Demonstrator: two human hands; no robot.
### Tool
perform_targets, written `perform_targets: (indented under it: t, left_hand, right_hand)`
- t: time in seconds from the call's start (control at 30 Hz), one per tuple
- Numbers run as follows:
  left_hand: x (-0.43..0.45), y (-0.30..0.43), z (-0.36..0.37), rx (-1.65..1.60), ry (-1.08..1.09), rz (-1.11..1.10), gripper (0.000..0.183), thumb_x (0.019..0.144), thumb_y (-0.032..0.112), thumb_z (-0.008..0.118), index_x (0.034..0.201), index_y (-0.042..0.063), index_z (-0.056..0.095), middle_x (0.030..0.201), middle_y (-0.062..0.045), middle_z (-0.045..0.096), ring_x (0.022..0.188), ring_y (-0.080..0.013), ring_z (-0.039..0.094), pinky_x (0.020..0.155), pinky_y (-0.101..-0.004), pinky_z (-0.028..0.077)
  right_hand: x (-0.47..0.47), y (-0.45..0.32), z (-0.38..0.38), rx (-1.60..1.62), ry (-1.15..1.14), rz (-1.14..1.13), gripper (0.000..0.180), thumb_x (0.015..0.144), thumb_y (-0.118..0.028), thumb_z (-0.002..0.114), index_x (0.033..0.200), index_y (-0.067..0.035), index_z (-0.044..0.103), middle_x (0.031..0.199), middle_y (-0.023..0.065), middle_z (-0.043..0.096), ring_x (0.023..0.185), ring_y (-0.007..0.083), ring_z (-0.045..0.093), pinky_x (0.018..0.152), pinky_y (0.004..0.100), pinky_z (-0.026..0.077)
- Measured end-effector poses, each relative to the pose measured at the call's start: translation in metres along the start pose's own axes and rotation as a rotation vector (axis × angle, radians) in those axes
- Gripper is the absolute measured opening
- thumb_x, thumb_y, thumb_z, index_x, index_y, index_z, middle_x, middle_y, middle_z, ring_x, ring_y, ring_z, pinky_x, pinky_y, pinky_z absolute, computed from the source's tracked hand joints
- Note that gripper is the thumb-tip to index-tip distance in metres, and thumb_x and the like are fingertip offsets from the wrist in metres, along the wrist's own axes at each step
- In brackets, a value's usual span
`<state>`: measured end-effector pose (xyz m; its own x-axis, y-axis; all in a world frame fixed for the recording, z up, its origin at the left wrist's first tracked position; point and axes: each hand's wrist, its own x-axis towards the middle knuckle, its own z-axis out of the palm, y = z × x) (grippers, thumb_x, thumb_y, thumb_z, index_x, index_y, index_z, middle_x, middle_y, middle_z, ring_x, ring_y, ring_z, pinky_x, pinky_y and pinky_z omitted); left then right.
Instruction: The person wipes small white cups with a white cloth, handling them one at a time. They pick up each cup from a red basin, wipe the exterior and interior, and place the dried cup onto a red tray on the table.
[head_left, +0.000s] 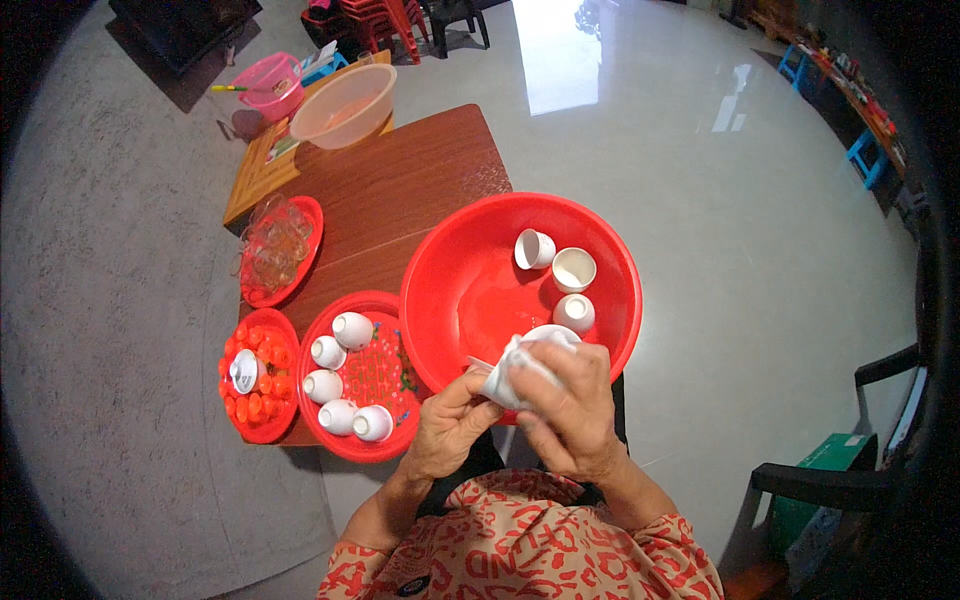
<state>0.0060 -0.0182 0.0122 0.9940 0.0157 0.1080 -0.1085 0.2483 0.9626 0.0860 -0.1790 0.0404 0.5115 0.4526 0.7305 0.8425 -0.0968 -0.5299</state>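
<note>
Over the near rim of a large red plastic basin (457, 300), my left hand (450, 427) pinches a small white cup (478, 364), mostly hidden by cloth. My right hand (574, 409) presses a white cloth (517, 375) against it, its fingers blurred. Just behind the right fingers shows the rim of another white cup (553, 331). Farther up in the basin are an upturned cup (575, 313), an upright cup (574, 270) and a tilted cup (534, 249). Several upturned white cups (352, 331) line the left side of a patterned red tray (379, 375).
A red dish (315, 232) of clear glass cups and a red plate (262, 433) with orange-red small cups and a white lidded pot (244, 370) stand on the wooden table (420, 165). Beyond are a translucent basin (345, 105) and pink bucket (270, 82). A black-armed chair (817, 484) is at right.
</note>
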Motion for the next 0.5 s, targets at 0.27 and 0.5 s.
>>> perform_targets:
  t: [0.27, 0.5]
  left_hand:
    - [-0.004, 0.006, 0.001, 0.003, 0.003, -0.051, 0.020, 0.092, 0.007, 0.053, 0.111, 0.001, 0.055, 0.112, -0.004, 0.054, 0.105, -0.0119, 0.050, 0.093, -0.0275, 0.039]
    - [-0.005, 0.004, -0.002, -0.238, 0.130, 0.036, 0.024, 0.090, 0.003, 0.054, 0.113, -0.001, 0.054, 0.103, -0.006, 0.061, 0.094, -0.0107, 0.056, 0.085, -0.0256, 0.044]
  right_hand:
    - [0.006, -0.003, -0.006, 0.035, -0.094, -0.049, 0.043, 0.074, -0.014, 0.065, 0.115, -0.006, 0.059, 0.119, 0.0160, 0.052, 0.100, 0.0269, 0.052, 0.085, 0.0406, 0.040]
    - [-0.002, 0.009, -0.011, 0.218, 0.002, 0.509, 0.070, 0.069, -0.008, 0.065, 0.132, -0.003, 0.036, 0.113, 0.0212, 0.048, 0.101, 0.0350, 0.052, 0.090, 0.0411, 0.042]
